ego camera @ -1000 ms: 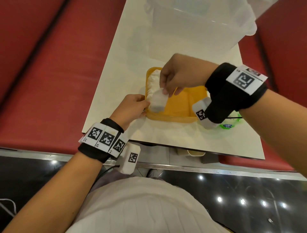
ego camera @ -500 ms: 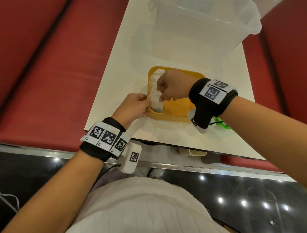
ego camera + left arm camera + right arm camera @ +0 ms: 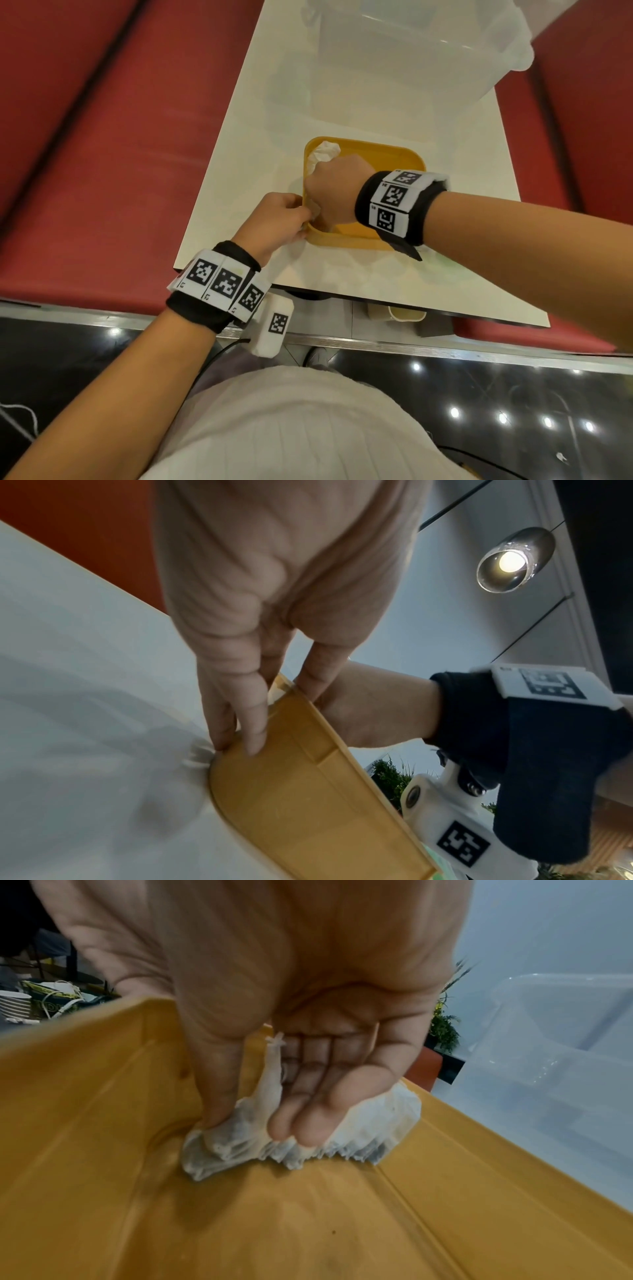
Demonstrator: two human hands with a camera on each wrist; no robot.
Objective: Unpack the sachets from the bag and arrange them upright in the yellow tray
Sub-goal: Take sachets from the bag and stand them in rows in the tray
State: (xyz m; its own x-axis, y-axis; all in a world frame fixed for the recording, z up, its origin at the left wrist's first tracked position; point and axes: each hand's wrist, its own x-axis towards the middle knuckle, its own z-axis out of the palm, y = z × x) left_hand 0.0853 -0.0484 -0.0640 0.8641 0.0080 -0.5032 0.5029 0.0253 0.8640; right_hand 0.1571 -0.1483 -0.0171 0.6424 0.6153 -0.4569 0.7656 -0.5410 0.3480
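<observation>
Flanking white table, red benches; glossy black floor below.

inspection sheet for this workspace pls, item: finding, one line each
surface: white table, bare around the tray
job's things: yellow tray near the table's front edge; white sachets in a row along its left wall; bag not identifiable
clutter: clear plastic tub at the far end of the table
grippers: left hand grips the tray's near-left corner; right hand inside the tray, thumb and fingers pinching the nearest sachet
cables: black cable from the left wrist unit
surroundings: red bench seats on both sides, glossy dark floor
</observation>
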